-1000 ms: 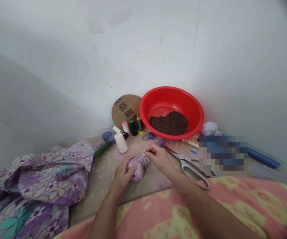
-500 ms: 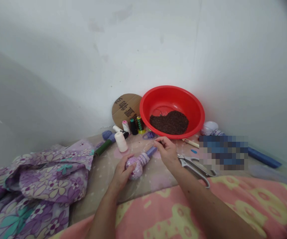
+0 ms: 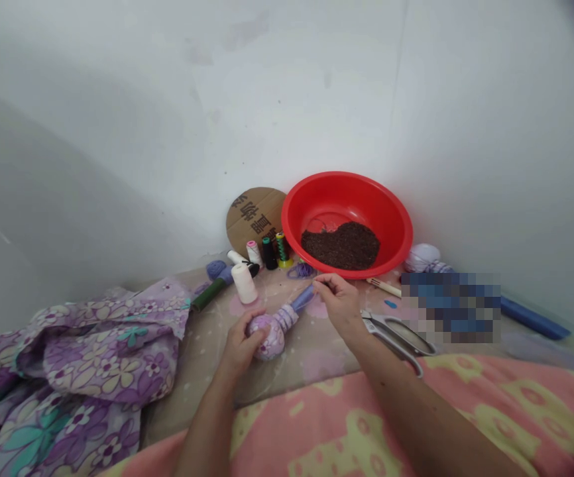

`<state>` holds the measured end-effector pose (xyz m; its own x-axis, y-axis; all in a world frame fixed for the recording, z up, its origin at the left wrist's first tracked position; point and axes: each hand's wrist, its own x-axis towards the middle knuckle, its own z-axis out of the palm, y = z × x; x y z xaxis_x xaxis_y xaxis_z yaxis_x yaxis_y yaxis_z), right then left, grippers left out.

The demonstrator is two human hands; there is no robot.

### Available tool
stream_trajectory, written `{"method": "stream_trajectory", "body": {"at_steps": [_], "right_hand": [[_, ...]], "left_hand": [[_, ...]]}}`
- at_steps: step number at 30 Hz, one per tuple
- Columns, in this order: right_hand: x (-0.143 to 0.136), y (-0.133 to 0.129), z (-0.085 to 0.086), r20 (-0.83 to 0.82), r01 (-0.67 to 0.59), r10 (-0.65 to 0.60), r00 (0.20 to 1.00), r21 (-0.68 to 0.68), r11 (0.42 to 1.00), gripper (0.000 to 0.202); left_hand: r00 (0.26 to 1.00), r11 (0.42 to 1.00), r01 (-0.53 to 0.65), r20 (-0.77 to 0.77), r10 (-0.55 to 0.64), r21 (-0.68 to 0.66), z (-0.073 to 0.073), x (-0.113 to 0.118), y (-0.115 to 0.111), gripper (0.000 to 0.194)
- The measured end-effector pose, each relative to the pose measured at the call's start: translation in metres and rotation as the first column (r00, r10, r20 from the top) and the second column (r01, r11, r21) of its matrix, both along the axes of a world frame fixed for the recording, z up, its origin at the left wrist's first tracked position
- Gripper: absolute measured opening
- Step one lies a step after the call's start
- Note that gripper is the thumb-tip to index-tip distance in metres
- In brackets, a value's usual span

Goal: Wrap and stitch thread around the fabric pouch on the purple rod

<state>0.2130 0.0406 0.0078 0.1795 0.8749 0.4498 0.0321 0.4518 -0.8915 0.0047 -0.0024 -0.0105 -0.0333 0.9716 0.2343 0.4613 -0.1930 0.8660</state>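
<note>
My left hand (image 3: 243,341) is wrapped round the ball-shaped head of a mallet-like stick covered in purple floral cloth (image 3: 270,338). Pale cord circles its neck, and a plain blue-purple handle (image 3: 302,298) slants up to the right. At the handle's far end my right hand (image 3: 337,299) is closed in a pinch, with a thin thread (image 3: 307,305) seeming to run from the fingers back toward the neck. The exact grip of those fingertips is partly hidden. Scissors (image 3: 391,334) lie just right of my right wrist.
Behind stands a red basin (image 3: 396,199) with dark grains (image 3: 341,246). Spools, including a white one (image 3: 244,283), and purple yarn (image 3: 301,270) lie in front. Floral cloth (image 3: 108,358) is heaped left. Another ball-headed stick (image 3: 422,257) is at right, partly blurred out; a pink-yellow blanket (image 3: 317,430) lies nearest.
The whole view has shifted slightly. My left hand still holds the ball head and my right hand still pinches at the handle's end, with only a small turn of the ball.
</note>
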Motion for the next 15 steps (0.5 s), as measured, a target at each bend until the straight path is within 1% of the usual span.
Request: {"method": "stream_trajectory", "body": {"at_steps": [3, 6, 9, 12, 15], "right_hand": [[-0.006, -0.004, -0.002, 0.08, -0.14, 0.146, 0.986, -0.081, 0.987, 0.01], [-0.014, -0.009, -0.005, 0.149, -0.203, 0.218, 0.965, -0.112, 0.973, 0.011], [-0.018, -0.011, -0.007, 0.181, -0.211, 0.227, 0.957, -0.102, 0.972, 0.011], [-0.02, -0.01, -0.009, 0.167, -0.203, 0.215, 0.962, -0.082, 0.976, 0.01], [-0.022, -0.01, -0.008, 0.115, -0.19, 0.193, 0.974, -0.038, 0.981, 0.009]], "left_hand": [[0.999, 0.999, -0.038, 0.009, 0.038, -0.019, 0.003, -0.003, -0.001, 0.04], [0.996, 0.995, -0.088, 0.001, 0.088, -0.036, 0.01, -0.006, -0.005, 0.038], [0.983, 0.983, -0.181, 0.022, 0.182, -0.037, 0.017, -0.01, -0.008, 0.035], [0.951, 0.96, -0.281, 0.133, 0.279, -0.008, 0.018, -0.016, -0.01, 0.035], [0.915, 0.929, -0.359, 0.228, 0.331, 0.093, 0.018, -0.016, -0.012, 0.034]]}}
